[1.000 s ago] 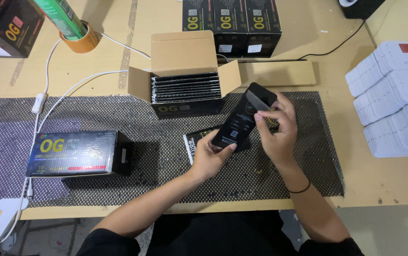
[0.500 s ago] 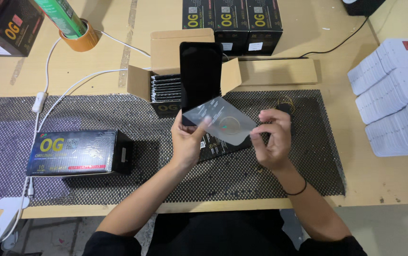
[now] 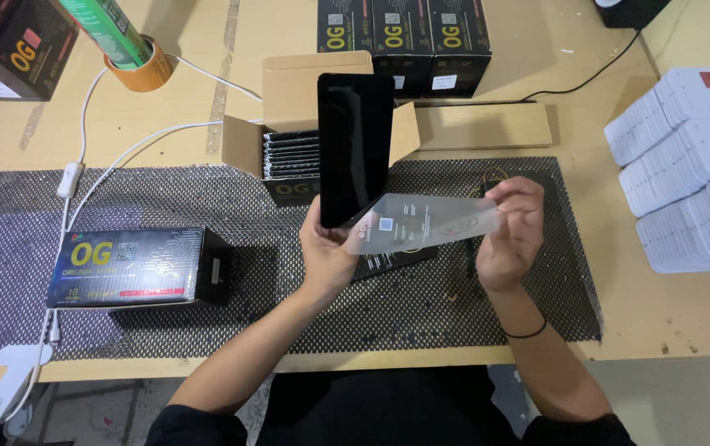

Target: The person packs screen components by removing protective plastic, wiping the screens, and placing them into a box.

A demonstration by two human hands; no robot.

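My left hand [image 3: 327, 252] grips the lower end of a flat black screen panel [image 3: 354, 147], held upright above the mat. My right hand [image 3: 509, 233] pinches the far end of a clear protective film [image 3: 421, 225], which stretches leftward to the panel's bottom edge. Below the film a flat black sleeve [image 3: 395, 259] lies on the mat. Behind the panel an open cardboard box [image 3: 302, 124] holds several black panels standing on edge.
A black perforated mat [image 3: 206, 198] covers the wooden table. A closed black carton [image 3: 136, 266] lies at left, more black cartons [image 3: 404, 35] at the back, stacks of white boxes [image 3: 693, 165] at right. A tape roll [image 3: 142, 70] and white cable [image 3: 82, 149] sit at far left.
The panel went from tilted between both hands to upright in my left hand. My right hand has peeled the clear film off and pulled it out to the right.
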